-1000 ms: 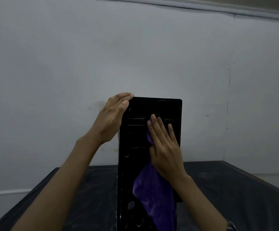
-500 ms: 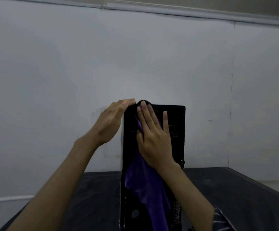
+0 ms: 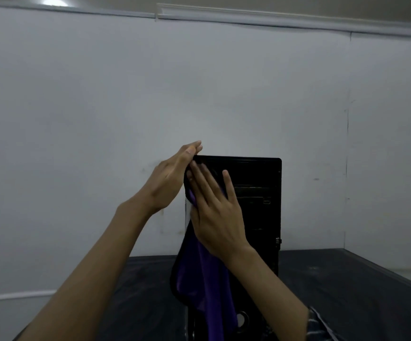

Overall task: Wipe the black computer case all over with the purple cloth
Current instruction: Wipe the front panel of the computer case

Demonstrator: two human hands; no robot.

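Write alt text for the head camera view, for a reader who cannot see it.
A right hand presses a purple cloth flat against the upper left of an upright black computer case; the cloth hangs below the palm. The left hand touches the case's top left corner. The case stands on a dark table before a white wall.
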